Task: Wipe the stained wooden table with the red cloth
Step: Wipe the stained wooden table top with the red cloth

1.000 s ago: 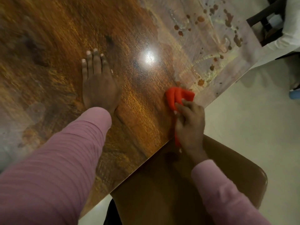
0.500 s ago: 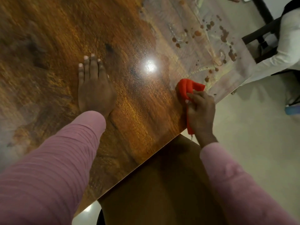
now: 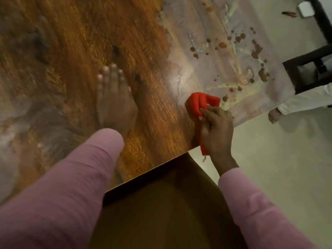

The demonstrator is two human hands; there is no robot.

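A glossy wooden table (image 3: 75, 33) fills the upper left of the head view. Its far right part is smeared pale and dotted with brown stains (image 3: 255, 51). My right hand (image 3: 215, 128) grips a bunched red cloth (image 3: 199, 103) and presses it on the table near the right edge, just short of the stained area. A strip of the cloth hangs below my palm over the edge. My left hand (image 3: 115, 103) lies flat on the wood, fingers together, holding nothing.
A brown chair seat (image 3: 161, 203) sits below the table's near edge. Pale floor (image 3: 278, 168) lies to the right. A dark chair (image 3: 309, 69) and a person in white with a bare foot (image 3: 274, 115) stand beyond the table's right corner.
My right hand has slid the red cloth along the table's edge toward the stained patch. My left hand stays flat on the wood. The view has shifted toward the stains.
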